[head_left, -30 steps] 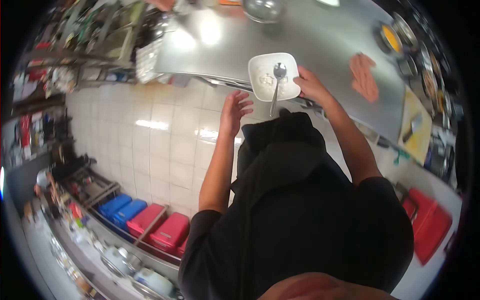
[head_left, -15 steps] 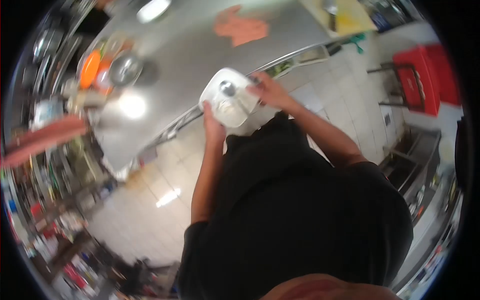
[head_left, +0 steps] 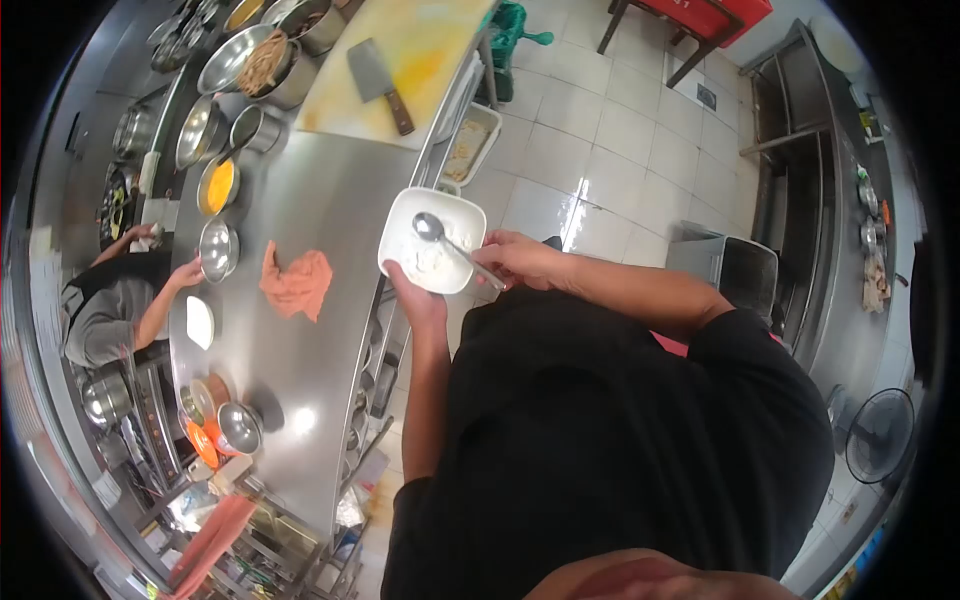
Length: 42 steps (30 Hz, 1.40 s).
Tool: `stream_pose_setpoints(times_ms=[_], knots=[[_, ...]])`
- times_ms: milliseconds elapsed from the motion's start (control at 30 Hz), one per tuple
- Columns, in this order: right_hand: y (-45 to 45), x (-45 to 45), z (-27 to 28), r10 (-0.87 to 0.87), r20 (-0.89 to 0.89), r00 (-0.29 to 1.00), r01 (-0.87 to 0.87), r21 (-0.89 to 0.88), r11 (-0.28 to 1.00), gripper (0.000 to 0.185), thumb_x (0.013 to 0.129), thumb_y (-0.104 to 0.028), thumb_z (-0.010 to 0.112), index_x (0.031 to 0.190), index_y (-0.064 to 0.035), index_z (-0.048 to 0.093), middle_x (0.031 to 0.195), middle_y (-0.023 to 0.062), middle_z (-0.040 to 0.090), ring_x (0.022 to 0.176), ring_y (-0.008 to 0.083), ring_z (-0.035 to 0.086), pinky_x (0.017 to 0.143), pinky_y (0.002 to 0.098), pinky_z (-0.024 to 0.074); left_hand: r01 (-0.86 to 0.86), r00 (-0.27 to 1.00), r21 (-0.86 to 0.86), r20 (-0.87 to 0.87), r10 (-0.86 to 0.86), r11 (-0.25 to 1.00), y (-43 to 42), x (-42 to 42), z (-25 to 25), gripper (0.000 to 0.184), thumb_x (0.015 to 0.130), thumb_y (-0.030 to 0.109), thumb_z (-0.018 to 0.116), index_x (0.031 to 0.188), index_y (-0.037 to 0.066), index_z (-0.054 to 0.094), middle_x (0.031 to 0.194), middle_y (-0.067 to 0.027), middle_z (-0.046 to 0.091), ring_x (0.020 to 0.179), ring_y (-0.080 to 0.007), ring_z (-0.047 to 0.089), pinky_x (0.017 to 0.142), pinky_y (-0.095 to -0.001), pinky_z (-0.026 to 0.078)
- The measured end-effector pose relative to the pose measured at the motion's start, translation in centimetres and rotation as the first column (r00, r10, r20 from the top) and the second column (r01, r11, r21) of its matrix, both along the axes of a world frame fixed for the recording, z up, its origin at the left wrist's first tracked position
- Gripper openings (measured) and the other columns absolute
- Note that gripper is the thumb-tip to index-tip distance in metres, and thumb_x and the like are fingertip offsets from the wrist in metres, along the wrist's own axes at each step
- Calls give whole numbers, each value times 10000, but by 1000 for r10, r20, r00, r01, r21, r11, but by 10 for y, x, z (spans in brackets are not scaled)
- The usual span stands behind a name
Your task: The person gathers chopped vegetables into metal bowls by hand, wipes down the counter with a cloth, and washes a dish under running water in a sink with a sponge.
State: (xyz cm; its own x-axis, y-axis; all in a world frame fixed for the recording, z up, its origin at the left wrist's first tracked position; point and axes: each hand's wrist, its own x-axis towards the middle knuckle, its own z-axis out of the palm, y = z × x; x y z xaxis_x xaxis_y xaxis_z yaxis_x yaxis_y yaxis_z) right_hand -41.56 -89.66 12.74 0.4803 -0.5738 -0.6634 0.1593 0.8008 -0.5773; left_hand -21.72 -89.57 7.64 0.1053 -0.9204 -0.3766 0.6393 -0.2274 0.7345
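A white square bowl (head_left: pixel 400 225) with white residue inside is held in front of my body, close to the steel table's edge. My left hand (head_left: pixel 418 300) grips its near left side, thumb over the rim. At the bowl's right side, my right hand (head_left: pixel 520 260) has its fingers closed around the handle of a metal spoon (head_left: pixel 430 228), whose head lies inside the bowl. Whether the right fingers also touch the rim cannot be made out.
On the steel table (head_left: pixel 330 190) are a pink cloth (head_left: pixel 297 284), a cleaver (head_left: pixel 375 75) on a cutting board (head_left: pixel 440 40), and several metal bowls. Across it, a person (head_left: pixel 115 310) reaches to a metal bowl (head_left: pixel 218 250). A grey bin (head_left: pixel 745 275) stands at right.
The view has swung round, bringing the cutting board and the other person into view. My left hand, free at first, has taken hold of the bowl. My right hand has moved to the spoon's handle.
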Motion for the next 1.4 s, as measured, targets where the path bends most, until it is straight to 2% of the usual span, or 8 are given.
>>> stream_pose_setpoints(times_ms=[133,267,433,600,733,833,1167,1400], knots=[[-10,-36,17,-131,-167,977,125,-44,991,391,893,-222,604,1186,-27,432,745,43,594,632,112,556,532,248,446,126,992,-52,-1,-126,991,-49,-55,4,636,1010,489,275,1403,-7,339,1400,-128,443,1282,-265,441,1065,-391,342],[-18,-72,-6,-327,-494,806,74,-463,883,334,897,-224,589,1137,-22,472,695,64,576,625,126,522,556,300,444,202,979,-32,32,-201,979,-85,-93,3,639,1003,505,275,1404,12,343,1389,-128,457,1257,-275,464,1056,-407,366],[-40,-119,16,-576,-667,472,-95,-688,719,274,849,-289,591,920,-26,617,808,205,646,763,417,613,701,495,479,489,869,-125,-13,-495,863,-130,-149,12,716,983,572,234,1419,11,324,1413,-137,430,1298,-298,420,1084,-425,336],[-104,-163,20,-466,-851,243,-374,-525,764,146,783,-111,578,900,-36,622,739,212,646,740,403,637,651,498,499,567,816,-98,-65,-574,818,-189,-199,-5,716,981,572,244,1427,16,309,1432,-142,407,1302,-306,417,1087,-439,340],[-154,-194,42,-436,-891,129,-307,-454,837,213,787,-65,529,975,-63,629,833,203,660,803,378,646,702,493,500,618,784,-140,36,-619,774,-253,-231,-17,642,1008,500,248,1402,0,338,1384,-139,458,1255,-288,465,1055,-406,366],[-179,-231,33,-640,-765,67,-319,-624,713,314,808,-95,515,1096,-109,638,907,181,658,845,363,638,724,462,505,688,722,-189,81,-687,700,-293,-262,-6,646,1006,507,250,1394,0,344,1365,-143,470,1253,-284,468,1046,-402,376],[-264,-349,26,-549,-806,222,-478,-581,660,307,844,-87,533,1096,-169,688,837,112,616,804,310,623,709,424,499,672,738,-181,89,-669,718,-398,-385,6,643,1008,509,225,1393,10,353,1359,-141,475,1242,-285,476,1044,-397,379],[-351,-427,50,-694,-672,259,-349,-735,581,275,867,-126,544,1094,-177,690,801,112,594,789,314,610,711,432,485,619,780,-221,68,-622,753,-452,-443,29,644,1011,507,224,1404,12,342,1372,-137,466,1256,-284,464,1053,-395,367]])
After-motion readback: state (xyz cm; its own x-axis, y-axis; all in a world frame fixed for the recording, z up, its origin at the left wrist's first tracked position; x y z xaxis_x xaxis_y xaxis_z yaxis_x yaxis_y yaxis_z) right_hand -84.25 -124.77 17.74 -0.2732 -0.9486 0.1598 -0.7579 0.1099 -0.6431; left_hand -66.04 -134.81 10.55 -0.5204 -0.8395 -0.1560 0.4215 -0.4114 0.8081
